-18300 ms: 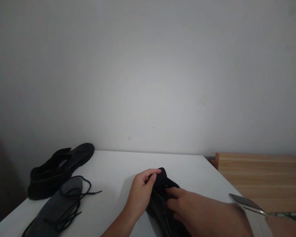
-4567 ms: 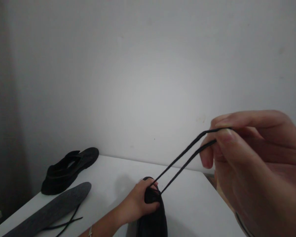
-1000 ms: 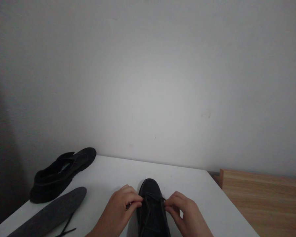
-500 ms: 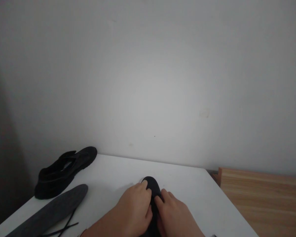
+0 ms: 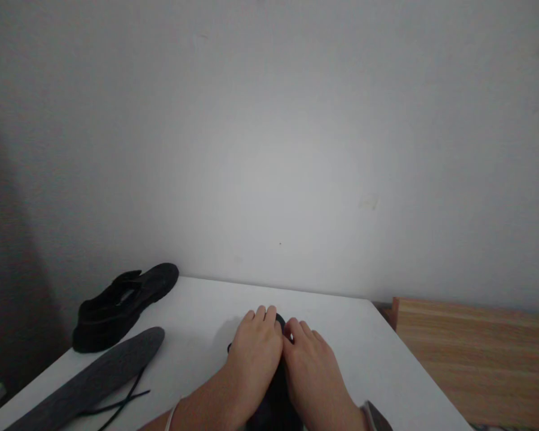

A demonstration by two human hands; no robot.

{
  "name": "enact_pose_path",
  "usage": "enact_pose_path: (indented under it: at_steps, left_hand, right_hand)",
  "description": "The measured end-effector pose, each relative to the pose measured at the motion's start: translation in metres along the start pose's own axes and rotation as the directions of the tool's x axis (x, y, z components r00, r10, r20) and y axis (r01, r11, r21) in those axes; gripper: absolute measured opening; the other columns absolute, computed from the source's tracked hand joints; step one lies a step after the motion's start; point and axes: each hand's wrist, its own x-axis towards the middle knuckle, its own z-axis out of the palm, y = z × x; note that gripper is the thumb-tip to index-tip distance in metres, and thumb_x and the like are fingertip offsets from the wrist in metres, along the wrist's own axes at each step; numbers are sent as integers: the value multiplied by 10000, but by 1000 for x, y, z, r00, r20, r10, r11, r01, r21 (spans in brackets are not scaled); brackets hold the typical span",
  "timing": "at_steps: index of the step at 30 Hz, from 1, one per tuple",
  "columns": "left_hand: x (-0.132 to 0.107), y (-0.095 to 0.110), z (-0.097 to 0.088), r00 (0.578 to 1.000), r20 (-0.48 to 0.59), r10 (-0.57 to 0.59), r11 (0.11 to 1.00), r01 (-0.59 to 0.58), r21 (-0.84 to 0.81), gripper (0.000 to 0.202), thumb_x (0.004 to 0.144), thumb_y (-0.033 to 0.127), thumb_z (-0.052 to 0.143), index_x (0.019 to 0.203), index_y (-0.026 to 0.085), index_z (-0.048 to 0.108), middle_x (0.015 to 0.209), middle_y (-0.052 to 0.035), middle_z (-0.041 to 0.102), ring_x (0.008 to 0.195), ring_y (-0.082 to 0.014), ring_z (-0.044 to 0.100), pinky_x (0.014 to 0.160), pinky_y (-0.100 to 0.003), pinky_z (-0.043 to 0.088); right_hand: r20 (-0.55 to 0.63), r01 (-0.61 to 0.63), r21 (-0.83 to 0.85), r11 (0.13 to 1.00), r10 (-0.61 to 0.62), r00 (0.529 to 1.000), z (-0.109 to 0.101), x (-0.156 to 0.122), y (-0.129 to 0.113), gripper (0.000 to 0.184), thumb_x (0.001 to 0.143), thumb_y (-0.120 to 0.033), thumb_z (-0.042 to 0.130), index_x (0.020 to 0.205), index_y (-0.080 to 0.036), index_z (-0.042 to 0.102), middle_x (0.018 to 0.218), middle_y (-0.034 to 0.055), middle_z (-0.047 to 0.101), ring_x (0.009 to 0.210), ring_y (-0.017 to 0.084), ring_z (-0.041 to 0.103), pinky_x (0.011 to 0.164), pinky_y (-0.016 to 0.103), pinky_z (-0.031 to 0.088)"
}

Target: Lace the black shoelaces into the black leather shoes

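At the near middle of the white table, a black shoe (image 5: 275,402) points away from me, mostly covered by both hands. My left hand (image 5: 257,353) lies over its left side and top, fingers curled toward the toe. Against the right side presses my right hand (image 5: 313,368), its thumb and fingers bent close to the toe. What the fingertips pinch is hidden. A small black loop (image 5: 229,347) pokes out left of my left hand.
Another black shoe (image 5: 101,326) stands at the table's left back. Before it lie a dark grey insole (image 5: 112,374) and a black shoelace (image 5: 132,396). The white table (image 5: 336,317) meets a pale wall. Wooden boards (image 5: 467,359) stand to the right.
My left hand has moved forward over the shoe's toe, hiding more of it. My right hand has shifted slightly forward and stays on the shoe. The view has tilted a little.
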Motion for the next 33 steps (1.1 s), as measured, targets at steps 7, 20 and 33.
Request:
enact_pose_path:
  at_steps: [7,20,33]
  left_hand:
    - [1,-15,-44,973,-216,86,887,-174,-429,131,972,203,359,912,209,475,976,-53,607,916,-175,664,825,-319,544]
    - [-22,-93,-87,728,-569,-382,594,-278,-755,149,914,295,530,806,224,457,610,79,368,506,-98,336,468,-211,266]
    - [-30,-64,-6,977,214,18,836,103,-540,372,872,437,527,620,186,634,573,18,586,583,-155,529,578,-251,361]
  right_hand:
    - [-283,153,692,705,70,957,-36,0,20,179,994,-270,401,903,-209,543,878,46,659,842,190,607,784,341,464]
    - [-462,496,858,132,620,634,-92,-14,89,240,742,-347,780,802,-214,589,646,-57,489,555,70,413,478,176,355]
    - [276,-212,631,746,40,960,-8,-20,50,325,897,-504,528,874,-187,596,675,-5,613,613,146,515,591,284,347]
